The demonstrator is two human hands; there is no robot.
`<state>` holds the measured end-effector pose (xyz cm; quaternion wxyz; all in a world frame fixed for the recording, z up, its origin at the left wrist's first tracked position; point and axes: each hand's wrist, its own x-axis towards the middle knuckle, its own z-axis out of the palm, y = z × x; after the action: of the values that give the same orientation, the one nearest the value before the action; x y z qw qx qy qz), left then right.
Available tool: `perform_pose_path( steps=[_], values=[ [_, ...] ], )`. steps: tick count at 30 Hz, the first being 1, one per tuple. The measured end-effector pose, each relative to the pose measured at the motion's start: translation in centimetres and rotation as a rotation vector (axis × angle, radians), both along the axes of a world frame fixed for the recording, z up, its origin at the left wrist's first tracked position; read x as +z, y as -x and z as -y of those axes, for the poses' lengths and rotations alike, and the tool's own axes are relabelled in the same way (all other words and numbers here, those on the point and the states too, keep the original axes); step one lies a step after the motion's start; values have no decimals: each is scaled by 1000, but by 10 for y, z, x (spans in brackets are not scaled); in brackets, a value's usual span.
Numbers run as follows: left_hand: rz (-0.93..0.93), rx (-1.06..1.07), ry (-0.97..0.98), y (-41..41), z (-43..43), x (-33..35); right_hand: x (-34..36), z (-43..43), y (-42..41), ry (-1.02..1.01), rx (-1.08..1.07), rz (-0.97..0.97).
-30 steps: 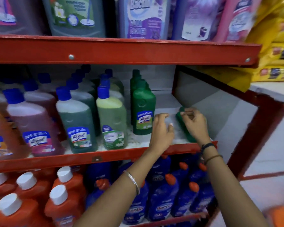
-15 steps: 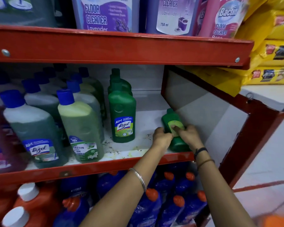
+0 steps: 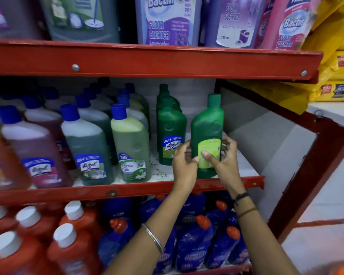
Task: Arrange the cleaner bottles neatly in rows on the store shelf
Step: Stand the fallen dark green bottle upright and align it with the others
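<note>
Middle shelf point(image 3: 127, 192), right end. We have a dark green bottle point(image 3: 206, 124) standing upright near the front lip, just right of the green row point(image 3: 170, 126) that runs back toward the shelf wall. A gap shows between it and the front bottle of that row.

Left hand point(image 3: 184, 167) wraps the bottle's lower left side, fingers curled round the edge. Right hand point(image 3: 224, 159) closes on the lower right, thumb pressed on the yellow-green label point(image 3: 209, 150). Both hands hold the one bottle; neither is free.

Handling, as we judge it: opaque rigid plastic, capped, likely full, so moderately heavy with the weight low. Walls look stiff enough to take a firm squeeze without buckling. Smooth plastic and a glossy label may slip under dry fingers; the flat broad faces give better purchase than the rounded shoulders. The narrow neck under the cap point(image 3: 213, 101) would do for a one-handed lift, but low on the body gives more control for sliding and turning. Not fragile, though a knock could topple neighbours.

The label facing us looks different from the row's front labels; we cannot read it. The shelf floor point(image 3: 244, 167) shows grit, so sliding may drag.
</note>
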<state>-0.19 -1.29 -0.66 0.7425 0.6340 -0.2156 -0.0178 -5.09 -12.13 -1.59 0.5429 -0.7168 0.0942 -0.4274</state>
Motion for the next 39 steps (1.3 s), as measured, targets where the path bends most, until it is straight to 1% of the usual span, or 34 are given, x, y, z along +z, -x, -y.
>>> perform_pose_path(
  steps=[4,7,12,15,21,24,25,27,30,33,36,39],
  values=[
    [101,97,27,-5,-33,1,0,-31,-14,10,105,-1],
    [136,161,-25,-7,-53,-6,-8,-48,-20,19,121,-26],
    [155,140,-125,-3,-65,-12,-16,-58,-20,31,102,-43],
    [169,139,-106,3,-64,-13,-13,-57,-18,21,87,-74],
    [200,129,-122,2,-65,-15,-2,-53,-12,107,130,-142],
    [251,103,-132,4,-63,-17,6,-52,-15,136,126,-160],
    [278,93,-137,5,-63,-19,7,-50,-14,125,136,-142],
    [316,62,-144,4,-63,-20,11,-47,-13,34,184,-89],
    [321,-17,-149,3,-64,-19,10,-44,-13,-71,224,-28],
    [322,49,-111,3,-64,-16,7,-49,-17,-159,233,37],
    [293,111,-125,-1,-67,-16,3,-54,-24,-214,293,86],
    [214,60,-189,-4,-71,-18,4,-58,-32,-231,389,44]
  ],
)
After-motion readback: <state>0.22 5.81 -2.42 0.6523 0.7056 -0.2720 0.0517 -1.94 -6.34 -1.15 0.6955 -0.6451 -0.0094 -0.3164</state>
